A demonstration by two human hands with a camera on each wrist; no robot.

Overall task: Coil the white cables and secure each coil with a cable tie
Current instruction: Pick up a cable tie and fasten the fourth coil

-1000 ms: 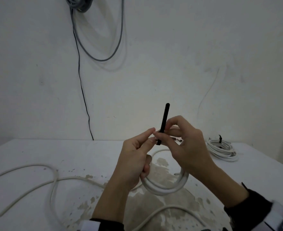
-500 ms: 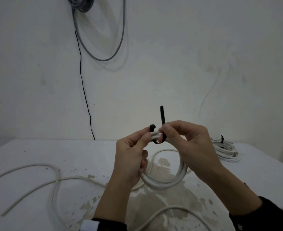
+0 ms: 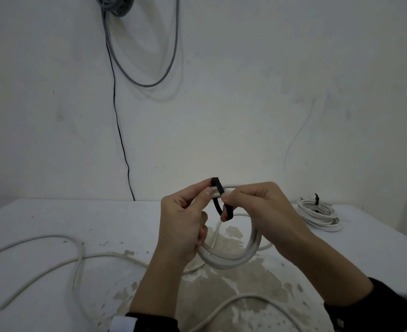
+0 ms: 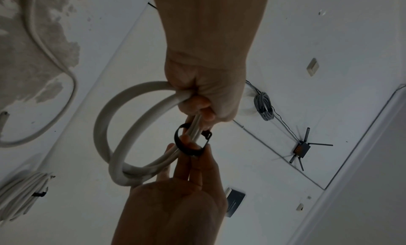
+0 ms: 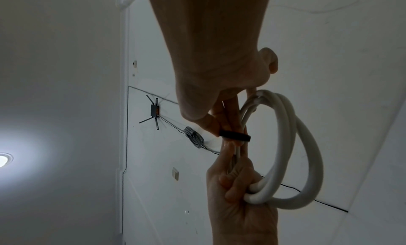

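Above the table my left hand (image 3: 206, 191) grips a small coil of white cable (image 3: 228, 261). Its lower fingers curl round the strands, and its thumb and forefinger pinch the coil's top beside the head of a black cable tie (image 3: 218, 188). My right hand (image 3: 226, 202) pinches the tie, which loops round the bunched strands. In the left wrist view the black cable tie (image 4: 189, 147) rings the white cable coil (image 4: 105, 127) between both hands. In the right wrist view the black cable tie (image 5: 235, 136) sits at my right hand's fingertips, and the white cable coil (image 5: 290, 144) hangs to the right.
A tied white coil (image 3: 317, 213) lies at the table's far right. Loose white cable (image 3: 54, 259) snakes over the left and front of the stained white table (image 3: 125, 219). Grey cable (image 3: 140, 56) and a thin black wire hang on the wall behind.
The tie's free end stood upright before. My right hand has bent it down and round the coil's strands. Both hands have kept their hold.
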